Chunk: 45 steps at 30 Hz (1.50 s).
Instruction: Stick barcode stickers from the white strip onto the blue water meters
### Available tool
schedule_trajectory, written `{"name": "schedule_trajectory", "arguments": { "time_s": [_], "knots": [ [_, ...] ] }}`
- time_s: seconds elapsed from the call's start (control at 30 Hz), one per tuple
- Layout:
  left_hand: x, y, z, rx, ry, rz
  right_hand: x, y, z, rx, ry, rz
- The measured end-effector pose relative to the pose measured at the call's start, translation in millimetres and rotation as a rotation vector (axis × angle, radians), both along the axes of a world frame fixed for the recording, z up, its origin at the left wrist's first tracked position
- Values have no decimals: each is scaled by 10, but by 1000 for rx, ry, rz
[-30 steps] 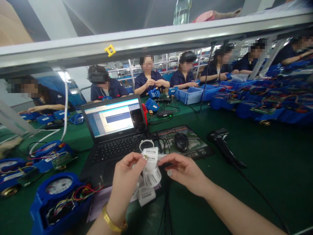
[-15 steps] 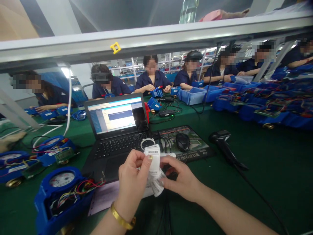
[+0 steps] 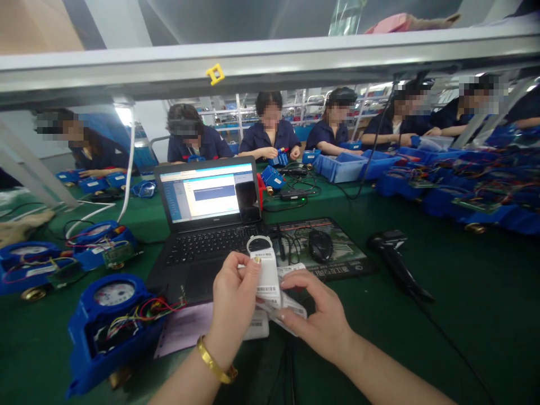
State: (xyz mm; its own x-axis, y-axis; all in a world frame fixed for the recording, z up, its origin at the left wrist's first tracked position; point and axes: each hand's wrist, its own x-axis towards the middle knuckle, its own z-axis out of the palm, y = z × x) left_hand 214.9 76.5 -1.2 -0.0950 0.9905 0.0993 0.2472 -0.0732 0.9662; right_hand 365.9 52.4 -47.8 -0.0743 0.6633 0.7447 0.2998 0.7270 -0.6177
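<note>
A bundle of white tags, printed with barcodes, is held near the lower middle of the frame. Its upper part is pinched between the thumb and fingers of the left hand; lower tags are gripped by the thumb and fingertips of the right hand. The bundle is partly spread, with several tags fanned out below the front one; none is seen laid aside. A white ring stands at the top edge; whether the tags are threaded on it cannot be told. How many have been gone through is not shown. Just behind, a laptop is lit, its text too small to read. At right, a scanner lies unheld. At lower left, a blue meter sits uncovered, its wires exposed.
</note>
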Motion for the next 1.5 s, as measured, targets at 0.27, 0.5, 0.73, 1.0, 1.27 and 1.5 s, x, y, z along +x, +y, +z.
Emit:
{"name": "schedule_trajectory", "arguments": {
  "time_s": [0.27,0.5,0.73,1.0,1.27,1.5],
  "knots": [
    [69,-94,12,-44,-166,-90,11,23,16,54,17,-167],
    [60,-103,24,-48,-225,-139,45,40,-41,-16,9,-154],
    [65,-116,-79,-132,-100,-270,50,64,-19,-94,48,-110],
    [55,-138,-128,-39,-42,-265,55,84,-26,-241,63,-143],
    [68,-151,-223,17,6,-198,62,83,-35,-100,6,-146],
    [129,-157,-238,-109,-171,-210,174,90,-77,-81,34,-105]
  ]
}}
